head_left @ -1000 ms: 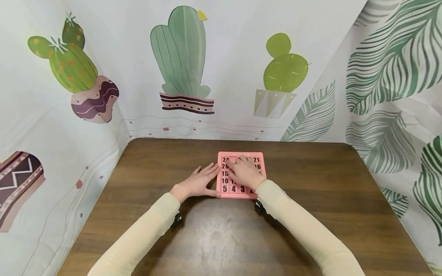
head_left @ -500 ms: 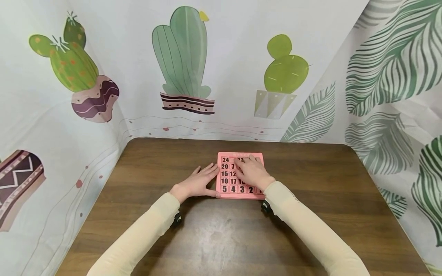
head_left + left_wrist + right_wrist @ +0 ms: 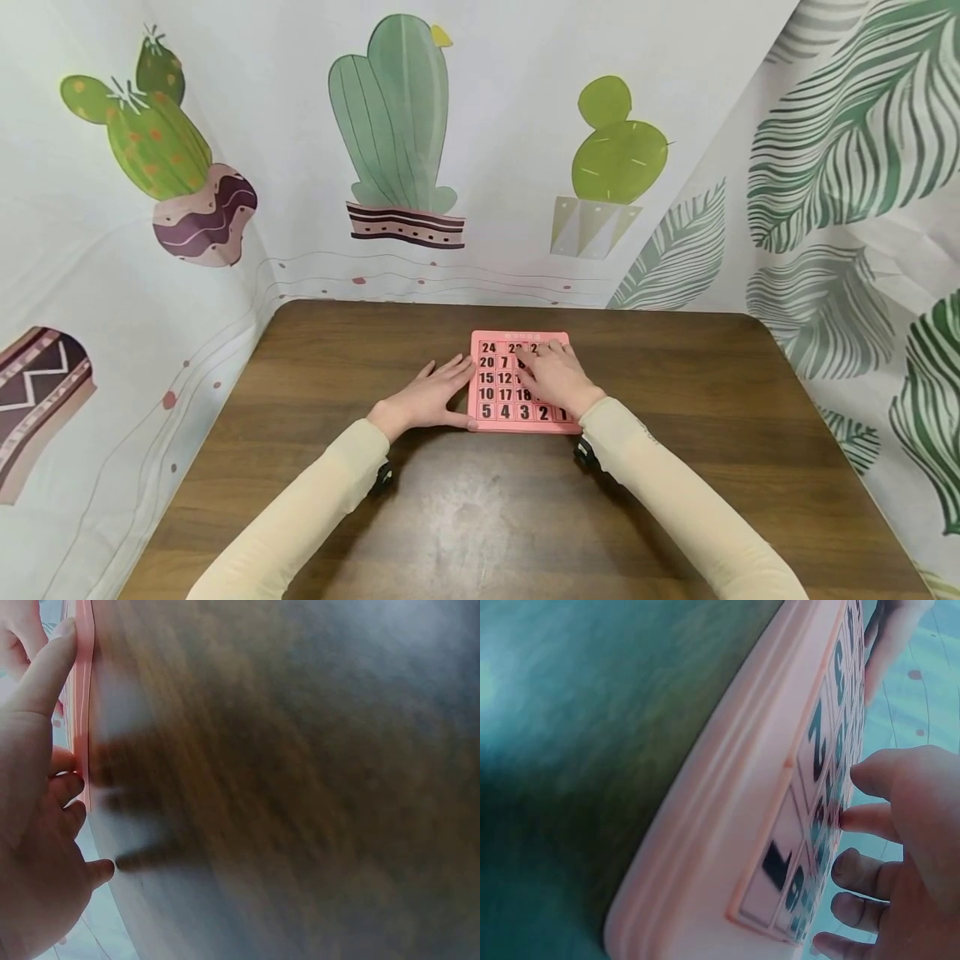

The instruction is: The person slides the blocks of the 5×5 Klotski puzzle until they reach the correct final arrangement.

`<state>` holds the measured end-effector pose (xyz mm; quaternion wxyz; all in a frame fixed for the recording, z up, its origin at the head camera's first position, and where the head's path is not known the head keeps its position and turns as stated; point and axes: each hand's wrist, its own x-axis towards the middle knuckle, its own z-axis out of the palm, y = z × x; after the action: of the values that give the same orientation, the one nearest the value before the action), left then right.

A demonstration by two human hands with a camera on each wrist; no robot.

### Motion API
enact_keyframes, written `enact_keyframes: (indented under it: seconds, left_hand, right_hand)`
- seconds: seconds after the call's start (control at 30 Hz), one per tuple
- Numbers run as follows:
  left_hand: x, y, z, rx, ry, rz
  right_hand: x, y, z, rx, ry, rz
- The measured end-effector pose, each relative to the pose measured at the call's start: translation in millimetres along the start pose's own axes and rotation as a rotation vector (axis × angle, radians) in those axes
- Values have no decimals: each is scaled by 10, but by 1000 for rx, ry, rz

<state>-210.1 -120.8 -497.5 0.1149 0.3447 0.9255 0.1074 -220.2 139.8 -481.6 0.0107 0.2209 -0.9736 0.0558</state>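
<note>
A pink sliding number puzzle (image 3: 517,426) lies flat on the wooden table, its square tiles printed with black numbers. My left hand (image 3: 423,401) rests along the puzzle's left side, fingers extended, with the thumb at the near left corner. In the left wrist view that thumb (image 3: 49,671) lies against the pink frame. Over the upper right tiles is my right hand (image 3: 558,377), fingertips down at the number face and covering part of it. Tile 23 (image 3: 514,348) shows in the top row beside a bare gap right of tile 24 (image 3: 488,347).
The brown wooden table (image 3: 480,517) extends around the puzzle, with its far edge just behind it. A fabric backdrop (image 3: 510,150) printed with cacti and leaves hangs behind and at the sides. Dark wrist cameras (image 3: 583,452) sit under both sleeves.
My right hand has moved right across the puzzle, uncovering more tiles. Since half a second ago, tile 23 has shifted slightly left toward tile 24. My left hand has stayed in place.
</note>
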Motion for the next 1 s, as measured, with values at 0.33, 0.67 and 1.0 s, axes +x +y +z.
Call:
enact_keyframes:
  seconds: [0.33, 0.67, 1.0]
  left_hand:
    - [-2, -1, 2, -12, -10, -14]
    - [-14, 18, -9, -31, -9, 0]
    - [-11, -1, 2, -13, 2, 2]
  right_hand:
    - [83, -101, 42, -14, -31, -13]
    - [72, -95, 26, 18, -54, -3]
    - [-78, 158, -16, 65, -22, 51]
